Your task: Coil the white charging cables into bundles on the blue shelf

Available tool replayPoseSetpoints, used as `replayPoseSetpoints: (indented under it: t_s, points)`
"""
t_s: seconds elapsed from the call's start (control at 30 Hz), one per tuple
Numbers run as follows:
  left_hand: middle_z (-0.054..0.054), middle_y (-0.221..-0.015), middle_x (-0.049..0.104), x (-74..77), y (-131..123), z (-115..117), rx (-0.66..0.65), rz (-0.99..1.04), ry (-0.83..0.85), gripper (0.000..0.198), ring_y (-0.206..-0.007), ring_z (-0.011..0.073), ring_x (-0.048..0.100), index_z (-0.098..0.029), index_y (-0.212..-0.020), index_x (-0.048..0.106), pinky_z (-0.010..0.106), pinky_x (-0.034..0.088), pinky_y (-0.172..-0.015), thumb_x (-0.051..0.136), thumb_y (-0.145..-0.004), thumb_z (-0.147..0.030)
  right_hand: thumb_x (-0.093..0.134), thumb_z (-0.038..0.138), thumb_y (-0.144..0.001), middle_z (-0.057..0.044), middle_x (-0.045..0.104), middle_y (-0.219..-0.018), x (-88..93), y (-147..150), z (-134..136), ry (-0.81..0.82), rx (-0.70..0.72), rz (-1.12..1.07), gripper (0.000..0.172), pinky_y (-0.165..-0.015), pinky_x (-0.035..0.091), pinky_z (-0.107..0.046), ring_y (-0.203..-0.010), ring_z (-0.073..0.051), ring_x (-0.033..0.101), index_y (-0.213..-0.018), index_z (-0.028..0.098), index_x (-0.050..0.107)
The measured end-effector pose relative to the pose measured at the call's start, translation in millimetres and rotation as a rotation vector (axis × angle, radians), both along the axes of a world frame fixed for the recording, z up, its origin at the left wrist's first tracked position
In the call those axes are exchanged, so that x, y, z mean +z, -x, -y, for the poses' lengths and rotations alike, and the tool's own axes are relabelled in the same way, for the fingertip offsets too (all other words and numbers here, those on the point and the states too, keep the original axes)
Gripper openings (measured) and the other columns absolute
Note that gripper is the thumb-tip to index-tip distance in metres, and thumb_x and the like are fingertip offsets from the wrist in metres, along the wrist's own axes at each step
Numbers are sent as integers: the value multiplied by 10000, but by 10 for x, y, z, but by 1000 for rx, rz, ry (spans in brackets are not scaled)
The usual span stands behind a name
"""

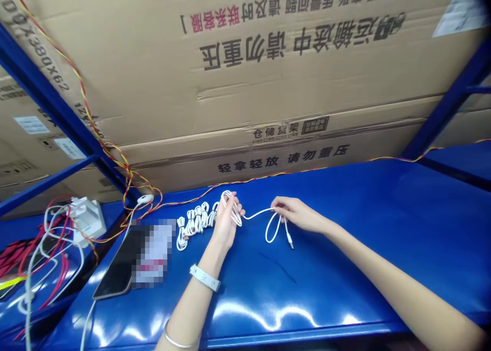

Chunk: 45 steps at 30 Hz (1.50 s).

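Note:
My left hand is closed around loops of a white USB cable, which stick out above and beside the fingers. From there a straight stretch of the cable runs to my right hand, whose fingertips pinch it. Below the right hand hangs a loose loop, and the cable's end with a metal plug points down. Several bundled white cables lie in a row just left of my left hand. On the blue shelf between and below my hands is a thin black strip or line.
A black phone lies at the left beside a blurred-out item. Further left are a white power adapter and tangled cords. Red-yellow twisted wire runs along the back, before large cardboard boxes. Blue posts frame the shelf.

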<state>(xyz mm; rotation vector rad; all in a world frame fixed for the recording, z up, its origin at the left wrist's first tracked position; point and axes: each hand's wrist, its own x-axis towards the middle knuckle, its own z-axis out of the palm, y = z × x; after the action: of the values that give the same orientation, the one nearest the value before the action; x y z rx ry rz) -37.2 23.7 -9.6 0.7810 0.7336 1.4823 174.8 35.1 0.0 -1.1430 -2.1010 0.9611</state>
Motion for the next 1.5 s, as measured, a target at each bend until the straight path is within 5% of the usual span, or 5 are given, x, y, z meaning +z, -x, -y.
replayPoseSetpoints:
  t_s: [0.37,0.7,1.0,1.27,1.5]
  points:
    - [112,-916,659,5,-274,274,-497,-367,-47,446,-793,198,645,-138,-1093,511,251,466,-615,667,-742,-365,545,391,-822,-22,632,-770,111,213,181,33,-81,-359,230,-571,487,-268,-609,-139,594,-883,173,589]
    - [78,-902,638,87,-225,291,-580,-130,111,371,-773,222,674,-188,-1080,448,352,519,-711,625,-773,-297,585,371,-797,-49,617,-911,94,212,173,-203,-95,-160,297,-607,452,-264,-711,-140,550,-1023,180,603]
    - [-20,-614,516,5,-256,306,-728,-407,39,189,-499,90,545,-153,-754,473,203,416,-506,615,-740,-276,553,377,-820,-2,582,-719,78,229,191,-206,-62,-94,195,-589,394,-249,-636,-126,501,-818,182,563]
    - [-47,-550,432,31,-190,283,-716,-558,53,330,-412,77,456,-165,-722,492,198,318,-404,581,-741,-482,433,383,-898,0,589,-711,155,202,254,-20,118,-42,204,-569,390,-241,-627,-130,525,-858,197,508]
    - [17,-600,555,-19,-177,240,-334,-1112,-190,456,-543,142,508,-186,-706,614,253,357,-523,388,-836,-560,425,472,-883,29,460,-639,128,134,182,144,119,-135,271,-483,318,-217,-541,-99,389,-879,204,462]
